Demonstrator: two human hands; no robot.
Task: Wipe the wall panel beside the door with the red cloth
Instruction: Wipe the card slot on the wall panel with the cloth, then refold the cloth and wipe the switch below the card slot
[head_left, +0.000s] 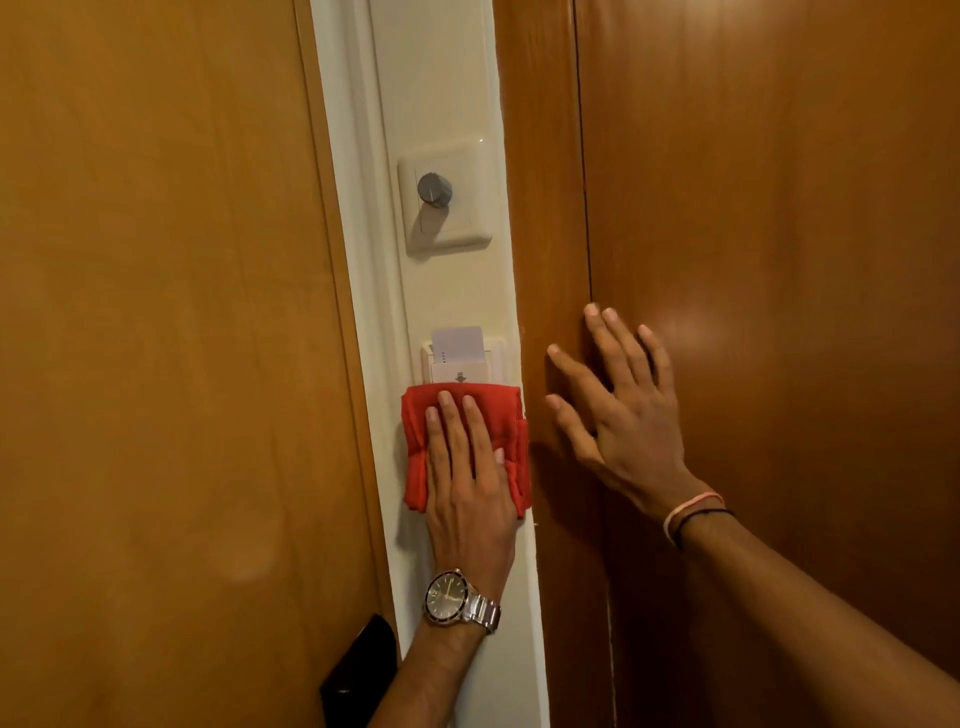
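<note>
A narrow cream wall panel (457, 291) runs top to bottom between a wooden door (156, 312) on the left and a wooden surface (779, 208) on the right. A folded red cloth (415, 447) lies flat against the panel, just below the key-card holder (460, 364). My left hand (467, 483), with a wristwatch, presses flat on the cloth, fingers pointing up. My right hand (618, 410) rests with spread fingers on the wood to the right, holding nothing.
A dimmer switch (444, 197) with a grey knob sits on the panel above the card holder, which has a white card standing in it. A black door fitting (358, 670) shows at the door's lower edge, near my left forearm.
</note>
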